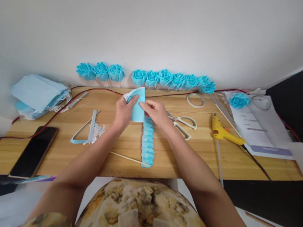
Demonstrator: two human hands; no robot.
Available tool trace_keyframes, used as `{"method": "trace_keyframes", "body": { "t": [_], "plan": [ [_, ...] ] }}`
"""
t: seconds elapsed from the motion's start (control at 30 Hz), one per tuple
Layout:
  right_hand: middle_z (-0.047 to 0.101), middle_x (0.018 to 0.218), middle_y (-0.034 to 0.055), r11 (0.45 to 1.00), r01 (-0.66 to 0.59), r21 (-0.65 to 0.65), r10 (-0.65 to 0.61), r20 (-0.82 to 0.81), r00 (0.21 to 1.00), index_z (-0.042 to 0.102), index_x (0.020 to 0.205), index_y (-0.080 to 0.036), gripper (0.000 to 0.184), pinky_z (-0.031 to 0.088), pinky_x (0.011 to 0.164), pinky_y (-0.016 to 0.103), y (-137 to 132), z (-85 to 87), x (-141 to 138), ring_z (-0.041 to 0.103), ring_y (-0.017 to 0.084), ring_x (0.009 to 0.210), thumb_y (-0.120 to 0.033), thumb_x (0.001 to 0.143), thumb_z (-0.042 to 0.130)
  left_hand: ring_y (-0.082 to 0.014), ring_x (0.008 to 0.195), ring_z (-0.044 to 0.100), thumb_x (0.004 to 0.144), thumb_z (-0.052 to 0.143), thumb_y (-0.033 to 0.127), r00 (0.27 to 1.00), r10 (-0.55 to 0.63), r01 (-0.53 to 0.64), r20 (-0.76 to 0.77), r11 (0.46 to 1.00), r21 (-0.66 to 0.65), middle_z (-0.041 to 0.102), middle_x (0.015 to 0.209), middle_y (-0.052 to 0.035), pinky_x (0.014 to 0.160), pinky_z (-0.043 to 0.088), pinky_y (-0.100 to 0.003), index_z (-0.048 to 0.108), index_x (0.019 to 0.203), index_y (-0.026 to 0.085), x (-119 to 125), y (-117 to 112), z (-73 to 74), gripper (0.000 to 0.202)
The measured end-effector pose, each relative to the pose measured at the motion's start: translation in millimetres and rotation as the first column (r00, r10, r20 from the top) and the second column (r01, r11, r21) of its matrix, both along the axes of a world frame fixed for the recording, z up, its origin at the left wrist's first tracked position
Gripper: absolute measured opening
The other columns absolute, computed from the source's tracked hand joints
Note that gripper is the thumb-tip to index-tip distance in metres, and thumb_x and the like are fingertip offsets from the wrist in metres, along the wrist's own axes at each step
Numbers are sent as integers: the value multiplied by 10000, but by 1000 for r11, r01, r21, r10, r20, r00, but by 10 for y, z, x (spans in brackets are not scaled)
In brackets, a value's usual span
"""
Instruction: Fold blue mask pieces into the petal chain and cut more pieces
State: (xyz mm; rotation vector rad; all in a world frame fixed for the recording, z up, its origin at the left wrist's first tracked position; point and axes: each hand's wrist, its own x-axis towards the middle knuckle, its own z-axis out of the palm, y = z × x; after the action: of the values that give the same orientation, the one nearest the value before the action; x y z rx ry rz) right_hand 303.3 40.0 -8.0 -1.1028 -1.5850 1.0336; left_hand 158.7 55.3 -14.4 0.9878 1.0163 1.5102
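My left hand point(124, 110) and my right hand point(155, 113) both pinch a light blue piece of mask fabric point(138, 104), held upright over the wooden table point(196, 153). Below my right hand a folded, pleated blue strip point(148, 143) lies on the table and runs toward me. A thin wooden stick point(129, 158) rests beside its near end. Along the wall stands a row of finished blue fabric roses point(161, 78).
White scissors point(184, 124) and a yellow glue gun point(223, 132) lie right of my hands, a tape ring point(195, 100) behind them. A stack of blue masks point(38, 95), a phone point(34, 151) and blue scraps point(89, 132) are at the left. Papers point(256, 123) with one rose point(239, 100) sit at the right.
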Motion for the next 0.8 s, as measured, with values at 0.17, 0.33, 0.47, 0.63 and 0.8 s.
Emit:
{"method": "trace_keyframes", "body": {
  "t": [0.17,0.33,0.47,0.63,0.8],
  "plan": [
    [602,579,-25,996,-17,-91,12,-54,998,632,676,-178,456,389,528,230,-9,36,18,511,97,515,-596,858,609,-107,626,563,714,788,416,998,66,-66,5,998,21,627,705,21,607,450,-222,653,822,167,-39,40,17,304],
    [596,527,-28,977,-160,-139,168,48,985,551,573,-183,457,355,500,221,-55,-5,-54,515,96,494,-545,826,671,-110,664,592,700,799,420,995,97,-98,22,994,37,669,741,9,652,479,-219,655,821,164,-41,35,56,318],
    [648,589,-17,974,-182,-137,192,63,979,582,622,-179,409,366,512,220,-74,15,-94,543,94,501,-505,864,636,-120,696,611,717,785,428,989,143,-145,33,987,64,679,757,9,663,484,-217,658,837,173,-76,79,32,310],
    [670,604,-16,974,-223,-49,225,376,899,658,636,-176,351,334,571,236,-200,253,171,562,97,542,-400,904,616,-155,869,668,723,786,438,978,195,-200,71,977,69,720,915,-24,773,510,-238,674,954,181,-144,173,-4,363],
    [750,862,61,973,172,151,-227,727,648,744,878,-200,220,376,671,297,-582,327,767,650,201,766,-325,934,573,-154,848,669,702,805,454,975,177,-179,136,984,8,712,883,-20,764,518,-244,662,945,184,-146,186,32,391]
  ]
}}
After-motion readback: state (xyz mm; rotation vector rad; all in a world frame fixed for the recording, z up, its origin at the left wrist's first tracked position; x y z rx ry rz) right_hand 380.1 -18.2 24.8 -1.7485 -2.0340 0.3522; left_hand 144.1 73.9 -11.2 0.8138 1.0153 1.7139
